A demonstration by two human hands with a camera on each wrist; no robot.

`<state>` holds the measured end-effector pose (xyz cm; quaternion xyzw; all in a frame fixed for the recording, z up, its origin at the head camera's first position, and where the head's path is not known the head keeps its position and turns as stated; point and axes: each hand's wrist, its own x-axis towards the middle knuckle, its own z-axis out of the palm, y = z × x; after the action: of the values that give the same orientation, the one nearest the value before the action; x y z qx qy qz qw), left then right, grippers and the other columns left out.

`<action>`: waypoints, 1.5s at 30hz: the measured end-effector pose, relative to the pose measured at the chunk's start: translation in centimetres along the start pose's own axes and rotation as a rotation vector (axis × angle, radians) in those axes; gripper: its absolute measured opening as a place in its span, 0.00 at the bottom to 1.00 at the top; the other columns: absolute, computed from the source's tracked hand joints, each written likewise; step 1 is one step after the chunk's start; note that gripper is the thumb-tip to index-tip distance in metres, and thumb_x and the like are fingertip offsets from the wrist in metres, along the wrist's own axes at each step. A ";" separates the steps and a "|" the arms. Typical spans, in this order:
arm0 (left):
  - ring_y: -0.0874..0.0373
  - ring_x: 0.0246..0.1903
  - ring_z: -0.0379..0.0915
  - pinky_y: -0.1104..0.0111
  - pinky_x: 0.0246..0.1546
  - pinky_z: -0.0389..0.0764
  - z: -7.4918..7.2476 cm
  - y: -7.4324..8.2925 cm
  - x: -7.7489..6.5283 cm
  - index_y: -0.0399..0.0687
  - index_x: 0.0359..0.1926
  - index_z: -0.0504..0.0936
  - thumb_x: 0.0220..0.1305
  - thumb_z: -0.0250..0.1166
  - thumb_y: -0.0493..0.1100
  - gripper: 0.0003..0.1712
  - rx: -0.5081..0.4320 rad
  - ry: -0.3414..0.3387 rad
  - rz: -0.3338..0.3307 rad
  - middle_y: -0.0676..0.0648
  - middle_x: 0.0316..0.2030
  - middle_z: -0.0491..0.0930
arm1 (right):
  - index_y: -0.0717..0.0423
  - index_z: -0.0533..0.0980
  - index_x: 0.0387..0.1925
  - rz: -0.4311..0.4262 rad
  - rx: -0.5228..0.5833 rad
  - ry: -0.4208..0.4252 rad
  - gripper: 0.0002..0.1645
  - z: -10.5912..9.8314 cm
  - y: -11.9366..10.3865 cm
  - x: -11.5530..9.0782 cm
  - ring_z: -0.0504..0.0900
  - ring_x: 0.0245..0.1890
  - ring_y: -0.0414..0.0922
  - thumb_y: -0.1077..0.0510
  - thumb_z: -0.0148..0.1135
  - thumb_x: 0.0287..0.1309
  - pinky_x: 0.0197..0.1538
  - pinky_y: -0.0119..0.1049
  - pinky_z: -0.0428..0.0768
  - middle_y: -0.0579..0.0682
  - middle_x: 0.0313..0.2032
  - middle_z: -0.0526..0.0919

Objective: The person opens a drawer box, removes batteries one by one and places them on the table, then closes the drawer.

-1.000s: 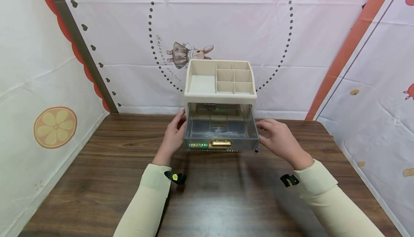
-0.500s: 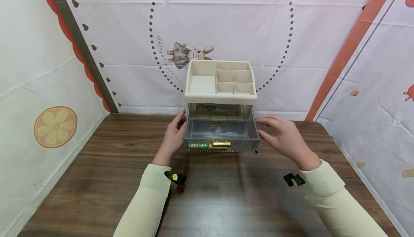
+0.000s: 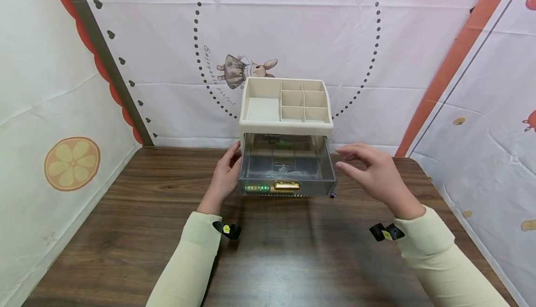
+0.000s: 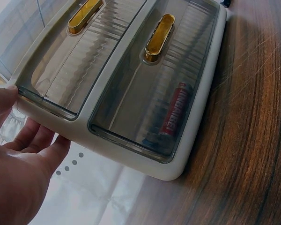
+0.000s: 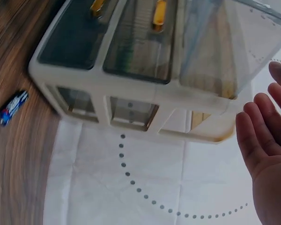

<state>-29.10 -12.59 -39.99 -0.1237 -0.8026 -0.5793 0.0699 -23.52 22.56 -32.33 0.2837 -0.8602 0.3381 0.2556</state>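
Observation:
A cream desktop drawer organizer (image 3: 286,124) stands upright with its clear top drawer (image 3: 289,170) pulled out. My left hand (image 3: 223,176) holds the organizer's left side, the thumb at its front edge and the fingers along the side wall. A red battery (image 4: 175,110) lies behind the clear front of the bottom drawer (image 4: 150,89). My right hand (image 3: 374,173) is just off the right side of the pulled-out drawer, fingers loosely bent, thumb apart, nothing held. In the right wrist view, a small blue and silver object (image 5: 11,108) lies on the table beside the organizer.
The organizer's divided top tray (image 3: 263,109) has a large compartment and several small ones. A dark wooden table (image 3: 268,251) carries everything. White printed cloth (image 3: 293,32) hangs behind, with more cloth (image 3: 54,88) at both sides.
My right hand has drawn back to the right from the drawer's side, its thumb and fingers spreading. My left hand, the organizer and the drawer stay in place.

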 end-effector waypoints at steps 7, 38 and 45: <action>0.47 0.59 0.71 0.51 0.58 0.72 0.3 -2.0 0.6 0.61 0.74 0.57 0.76 0.49 0.48 0.29 -0.019 0.019 0.011 0.41 0.62 0.72 | 0.58 0.81 0.49 0.080 0.158 -0.033 0.18 -0.5 -0.7 0.6 0.82 0.40 0.28 0.67 0.68 0.55 0.46 0.21 0.79 0.40 0.44 0.83; 0.48 0.56 0.73 0.52 0.55 0.75 0.2 -2.2 0.9 0.63 0.74 0.58 0.75 0.50 0.53 0.29 -0.012 0.026 0.041 0.42 0.60 0.74 | 0.62 0.77 0.55 0.195 0.426 -0.234 0.22 -1.6 -4.4 3.5 0.85 0.45 0.40 0.64 0.67 0.58 0.45 0.31 0.83 0.45 0.47 0.84; 0.49 0.55 0.73 0.52 0.54 0.75 0.2 -2.1 0.8 0.64 0.74 0.57 0.74 0.50 0.53 0.30 -0.022 0.020 0.043 0.43 0.60 0.74 | 0.63 0.77 0.54 0.140 0.439 -0.281 0.22 -1.3 -4.6 4.2 0.84 0.46 0.38 0.66 0.67 0.56 0.47 0.31 0.82 0.44 0.47 0.84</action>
<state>-30.50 -12.92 -41.81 -0.1358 -0.7927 -0.5877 0.0889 -23.16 19.40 -26.80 0.3163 -0.8108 0.4908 0.0417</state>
